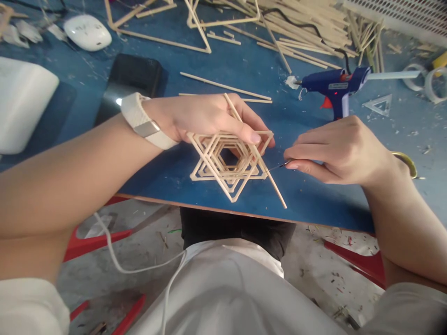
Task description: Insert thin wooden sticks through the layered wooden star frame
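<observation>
My left hand (223,116) is closed on a star-shaped frame of stacked wooden sticks (233,197), held over the table's near edge. Its thumb presses a longer wooden stick (275,188) slantwise across the star's right side. In a pinch, my right hand (328,151) grips a thin, dark, pointed tool (281,165); its tip reaches the lower right of the star by the slanted stick. The fingers hide most of the tool, so its exact kind is unclear. Two loose wooden sticks (226,87) lie just beyond my left hand.
A blue glue gun (337,86) with a glue stick lies beyond my right hand. Triangular stick frames (164,41) and a pile of sticks (314,30) fill the back. A black phone (131,77), white mouse (87,32), tape rolls (435,86) and small triangle (380,105) lie around.
</observation>
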`<state>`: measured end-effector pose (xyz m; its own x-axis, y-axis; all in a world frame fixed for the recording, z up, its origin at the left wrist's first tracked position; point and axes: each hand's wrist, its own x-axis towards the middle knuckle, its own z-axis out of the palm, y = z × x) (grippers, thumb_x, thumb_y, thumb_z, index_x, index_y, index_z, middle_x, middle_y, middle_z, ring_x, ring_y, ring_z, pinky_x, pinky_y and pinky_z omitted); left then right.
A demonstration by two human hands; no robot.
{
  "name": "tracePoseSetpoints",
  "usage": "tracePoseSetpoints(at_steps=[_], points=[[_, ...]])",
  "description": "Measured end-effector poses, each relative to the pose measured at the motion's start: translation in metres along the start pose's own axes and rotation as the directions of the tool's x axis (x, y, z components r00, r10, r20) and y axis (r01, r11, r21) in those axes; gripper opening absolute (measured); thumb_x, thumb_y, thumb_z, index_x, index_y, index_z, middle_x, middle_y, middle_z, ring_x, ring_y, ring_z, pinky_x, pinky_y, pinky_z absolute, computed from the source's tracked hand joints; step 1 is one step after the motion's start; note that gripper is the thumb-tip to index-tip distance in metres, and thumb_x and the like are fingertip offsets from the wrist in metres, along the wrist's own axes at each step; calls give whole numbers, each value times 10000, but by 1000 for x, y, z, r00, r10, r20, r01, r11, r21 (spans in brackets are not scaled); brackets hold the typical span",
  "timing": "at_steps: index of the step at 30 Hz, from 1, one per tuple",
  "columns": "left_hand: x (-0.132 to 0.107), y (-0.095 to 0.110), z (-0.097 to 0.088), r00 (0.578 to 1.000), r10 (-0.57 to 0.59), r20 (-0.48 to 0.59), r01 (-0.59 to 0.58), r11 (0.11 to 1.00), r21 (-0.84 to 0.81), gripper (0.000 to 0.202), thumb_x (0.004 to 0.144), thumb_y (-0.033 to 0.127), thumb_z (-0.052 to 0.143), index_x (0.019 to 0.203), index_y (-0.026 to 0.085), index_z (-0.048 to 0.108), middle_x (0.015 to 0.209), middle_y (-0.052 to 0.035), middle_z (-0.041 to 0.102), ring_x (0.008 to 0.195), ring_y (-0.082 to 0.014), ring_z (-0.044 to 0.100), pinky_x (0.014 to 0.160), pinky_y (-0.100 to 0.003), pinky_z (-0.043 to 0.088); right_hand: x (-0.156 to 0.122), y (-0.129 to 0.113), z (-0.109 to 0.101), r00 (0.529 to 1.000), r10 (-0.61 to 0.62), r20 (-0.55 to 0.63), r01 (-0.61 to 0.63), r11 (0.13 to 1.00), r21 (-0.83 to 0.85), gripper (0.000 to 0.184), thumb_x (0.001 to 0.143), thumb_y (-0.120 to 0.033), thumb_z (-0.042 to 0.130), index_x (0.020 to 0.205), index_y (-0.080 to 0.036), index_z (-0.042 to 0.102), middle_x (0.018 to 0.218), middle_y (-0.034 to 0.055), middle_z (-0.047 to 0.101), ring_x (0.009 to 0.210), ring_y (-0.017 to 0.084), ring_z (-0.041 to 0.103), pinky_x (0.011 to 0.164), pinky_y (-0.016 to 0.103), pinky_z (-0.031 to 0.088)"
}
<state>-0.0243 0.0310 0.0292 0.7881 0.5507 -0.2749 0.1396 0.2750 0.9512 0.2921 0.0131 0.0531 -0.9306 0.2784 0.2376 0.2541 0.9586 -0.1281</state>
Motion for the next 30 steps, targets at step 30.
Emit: tracePoseSetpoints(at_steps=[30], points=[[0,1,0,998,-57,-29,58,998,38,308,930,406,854,1188,243,895,1159,-98,889,917,-259,829,856,-413,682,1,-7,2,998,-61,-21,61,998,-22,202,1151,-423,652,1045,-270,731,796,-26,720,654,136,600,598,339,366]])
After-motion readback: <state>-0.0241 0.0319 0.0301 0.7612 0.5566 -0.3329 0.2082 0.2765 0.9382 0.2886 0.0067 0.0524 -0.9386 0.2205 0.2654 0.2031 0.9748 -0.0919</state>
